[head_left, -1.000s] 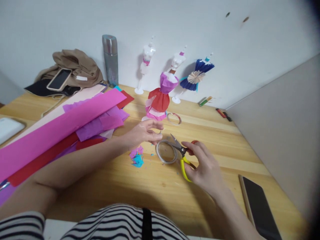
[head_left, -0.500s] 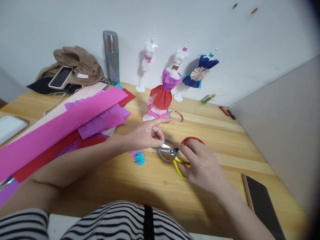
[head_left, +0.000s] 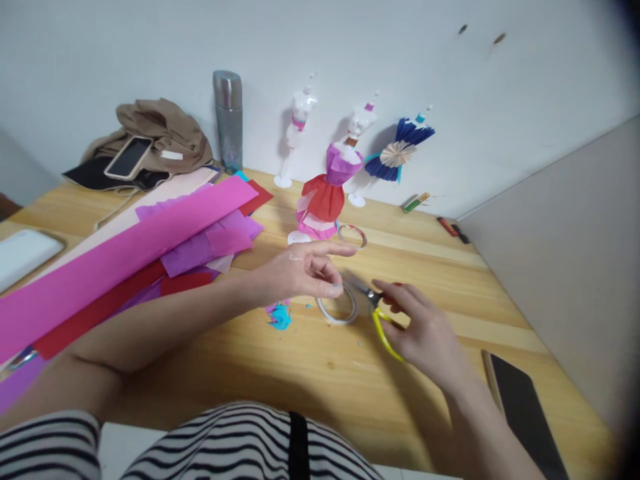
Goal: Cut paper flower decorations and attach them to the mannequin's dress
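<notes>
My right hand [head_left: 423, 327] grips yellow-handled scissors [head_left: 380, 317] low over the wooden table [head_left: 310, 360], blades pointing left toward a clear tape roll [head_left: 337, 310]. My left hand [head_left: 305, 270] hovers just above that roll, index finger stretched out and the other fingers curled, thumb and fingertip pinched on what may be a small bit of tape. Small pink and blue paper scraps [head_left: 277, 313] lie just left of the roll. A mannequin in a red, pink and purple paper dress [head_left: 325, 197] stands right behind my left hand.
Long pink, red and purple crepe sheets [head_left: 130, 250] cover the left of the table. At the back wall stand two more mannequins [head_left: 297, 127], a steel flask [head_left: 229, 120], a tan bag with a phone [head_left: 150, 137]. A smaller tape ring [head_left: 353, 235], a dark tablet [head_left: 523, 413] at right.
The scissors drew back to the right, off the tape roll. My left hand lifted slightly and its index finger stretched out. The red tape ring under my right hand is now hidden.
</notes>
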### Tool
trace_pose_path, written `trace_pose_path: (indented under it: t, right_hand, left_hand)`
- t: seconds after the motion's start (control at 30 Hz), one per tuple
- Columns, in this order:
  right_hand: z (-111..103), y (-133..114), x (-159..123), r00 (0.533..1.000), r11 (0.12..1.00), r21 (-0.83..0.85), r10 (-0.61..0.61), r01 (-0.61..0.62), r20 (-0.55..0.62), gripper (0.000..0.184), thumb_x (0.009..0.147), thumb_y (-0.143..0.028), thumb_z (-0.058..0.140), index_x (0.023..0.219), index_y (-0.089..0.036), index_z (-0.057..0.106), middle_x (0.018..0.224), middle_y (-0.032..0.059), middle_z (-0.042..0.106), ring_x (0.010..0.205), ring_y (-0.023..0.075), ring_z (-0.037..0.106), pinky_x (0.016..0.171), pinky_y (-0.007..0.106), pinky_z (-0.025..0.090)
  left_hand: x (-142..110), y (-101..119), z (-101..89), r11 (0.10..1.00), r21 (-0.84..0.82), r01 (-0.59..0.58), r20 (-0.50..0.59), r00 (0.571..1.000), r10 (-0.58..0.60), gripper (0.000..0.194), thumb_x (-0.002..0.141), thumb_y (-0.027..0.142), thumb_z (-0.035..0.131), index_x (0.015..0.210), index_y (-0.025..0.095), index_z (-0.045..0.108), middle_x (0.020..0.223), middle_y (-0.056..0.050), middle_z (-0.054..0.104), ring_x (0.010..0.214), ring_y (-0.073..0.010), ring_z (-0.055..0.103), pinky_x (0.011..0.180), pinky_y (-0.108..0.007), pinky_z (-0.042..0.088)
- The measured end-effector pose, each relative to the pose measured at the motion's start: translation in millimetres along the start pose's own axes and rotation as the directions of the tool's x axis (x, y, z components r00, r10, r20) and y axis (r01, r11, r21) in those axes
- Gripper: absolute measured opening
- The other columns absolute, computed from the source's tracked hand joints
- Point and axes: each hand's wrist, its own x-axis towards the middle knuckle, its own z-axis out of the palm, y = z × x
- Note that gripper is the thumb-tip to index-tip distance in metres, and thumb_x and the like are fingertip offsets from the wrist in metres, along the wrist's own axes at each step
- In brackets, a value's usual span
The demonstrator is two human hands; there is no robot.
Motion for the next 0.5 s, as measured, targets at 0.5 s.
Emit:
trace_pose_path:
  t: [0.5]
  right_hand:
    - [3, -11, 9, 0.950, 0.992, -0.054, 0.096, -0.117, -0.298, 0.018, 0.090, -0.029, 0.062, 0.103, -0.020, 0.071, 0.086, 0.0079, 0.072, 0.071, 0.0225, 0.069, 0.065, 0.037, 0.056]
  left_hand:
    - [3, -9, -3.5, 0.950, -0.296, 0.097, 0.096, 0.993, -0.072, 0.065, 0.077, 0.010, 0.073, 0.137, 0.007, 0.048, 0.083, -0.003, 0.068, 0.079, -0.0136, 0.065, 0.077, -0.030, 0.045]
